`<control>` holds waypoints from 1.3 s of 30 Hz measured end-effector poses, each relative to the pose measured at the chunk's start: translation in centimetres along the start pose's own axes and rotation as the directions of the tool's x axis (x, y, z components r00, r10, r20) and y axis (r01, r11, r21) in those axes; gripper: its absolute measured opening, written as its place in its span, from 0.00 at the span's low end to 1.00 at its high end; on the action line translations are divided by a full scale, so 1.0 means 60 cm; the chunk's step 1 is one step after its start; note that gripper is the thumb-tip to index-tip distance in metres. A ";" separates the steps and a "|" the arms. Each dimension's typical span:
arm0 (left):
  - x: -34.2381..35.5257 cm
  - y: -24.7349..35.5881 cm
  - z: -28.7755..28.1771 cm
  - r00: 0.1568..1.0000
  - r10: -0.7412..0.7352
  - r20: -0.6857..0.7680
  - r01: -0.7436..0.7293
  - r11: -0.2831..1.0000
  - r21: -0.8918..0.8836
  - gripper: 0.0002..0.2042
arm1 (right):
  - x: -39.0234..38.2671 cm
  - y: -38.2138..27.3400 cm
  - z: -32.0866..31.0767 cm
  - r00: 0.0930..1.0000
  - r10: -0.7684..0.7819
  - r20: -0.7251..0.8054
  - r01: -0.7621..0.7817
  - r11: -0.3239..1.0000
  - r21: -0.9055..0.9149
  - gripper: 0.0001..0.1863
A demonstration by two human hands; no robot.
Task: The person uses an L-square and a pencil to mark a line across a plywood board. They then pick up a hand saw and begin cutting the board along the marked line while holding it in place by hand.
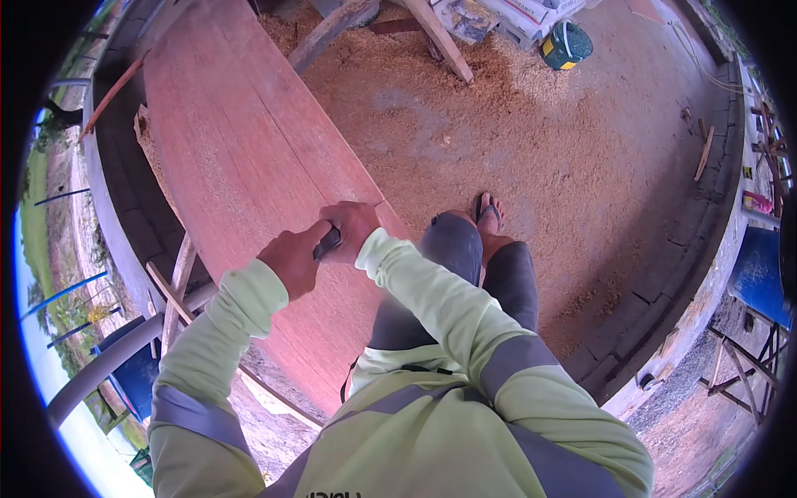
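My left hand (292,256) and my right hand (354,227) come together over a broad reddish wooden panel (241,141). Both are closed, with the fingers curled. Between them shows the end of a small dark tool (327,242), blackish and narrow. The rest of it is covered by my hands, so its kind does not show. My knuckles are low over the panel; whether the tool touches the wood cannot be made out. A long seam runs along the panel, and pale dust lies on its face.
Sawdust (465,158) covers the floor right of the panel. A wooden trestle leg (440,41) stands beyond it, near a dark green bucket (566,45). A low block wall (693,274) curves along the right. Loose wood strips (705,153) lie near it. My knees are beside the panel's edge.
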State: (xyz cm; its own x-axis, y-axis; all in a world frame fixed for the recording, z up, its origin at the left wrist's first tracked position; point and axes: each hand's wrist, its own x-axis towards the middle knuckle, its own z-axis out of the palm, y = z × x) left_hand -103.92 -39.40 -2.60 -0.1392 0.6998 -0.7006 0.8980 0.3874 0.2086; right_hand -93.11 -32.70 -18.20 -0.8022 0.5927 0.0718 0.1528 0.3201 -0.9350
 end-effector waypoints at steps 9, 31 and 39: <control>-0.155 -0.011 -0.153 0.985 0.168 -0.025 -0.170 0.980 -0.100 0.24 | 0.031 -0.196 -0.006 0.985 -0.145 -0.097 0.153 0.985 0.084 0.18; -0.057 -0.044 -0.049 1.000 0.029 -0.002 -0.029 0.996 -0.088 0.21 | 0.022 -0.087 0.035 0.973 -0.209 -0.102 0.212 0.977 0.016 0.19; -0.050 -0.075 0.014 0.999 0.009 -0.033 -0.015 0.982 -0.189 0.18 | 0.007 -0.065 0.042 0.979 -0.201 0.015 0.201 0.979 -0.035 0.15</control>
State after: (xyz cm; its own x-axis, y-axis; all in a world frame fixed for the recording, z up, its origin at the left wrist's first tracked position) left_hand -107.18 -43.73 -1.98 -0.1450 0.7224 -0.6761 0.8047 0.4837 0.3442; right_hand -95.53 -35.57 -15.41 -0.8249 0.5054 0.2531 0.0080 0.4582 -0.8888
